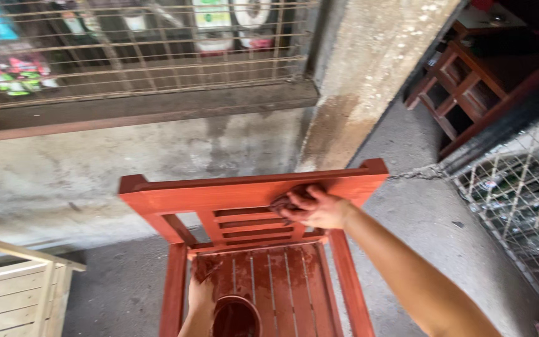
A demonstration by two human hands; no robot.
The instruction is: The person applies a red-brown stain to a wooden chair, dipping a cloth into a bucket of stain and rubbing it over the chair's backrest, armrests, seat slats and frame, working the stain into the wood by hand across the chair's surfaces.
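Two hands: right hand [319, 209] presses rag [285, 201] under fingers [301, 215] on chair [176, 196].

Chair [251, 249] stands before wall [126, 162], crate [14, 293] at left.

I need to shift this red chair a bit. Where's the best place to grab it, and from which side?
Probably the top rail of the chair's back, from above on its free left half. It is a flat bar, easy to wrap. The right hand presses a dark rag on the right end; the left hand is at the glossy slatted seat.
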